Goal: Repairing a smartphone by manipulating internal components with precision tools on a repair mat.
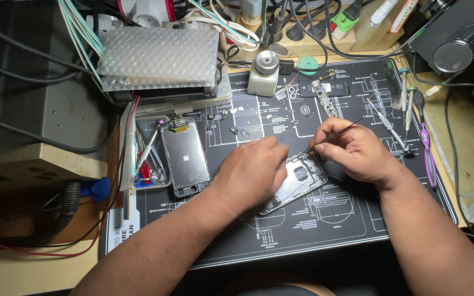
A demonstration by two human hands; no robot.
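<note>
Just below the middle of the black printed repair mat (303, 230) on the worktop lies an opened silver phone housing (294, 186), tilted. The left hand (250, 172) rests on its near-left part, fingers curled down onto it, pressing it to the mat. The right hand (357, 151) pinches thin dark metal tweezers (336, 134) between thumb and forefinger, the tip touching the housing's upper edge. Left of the hands a detached dark phone screen (185, 159) lies flat. A small green circuit board (325, 96) sits farther up the mat, and screwdrivers (407, 115) lie to the right.
</note>
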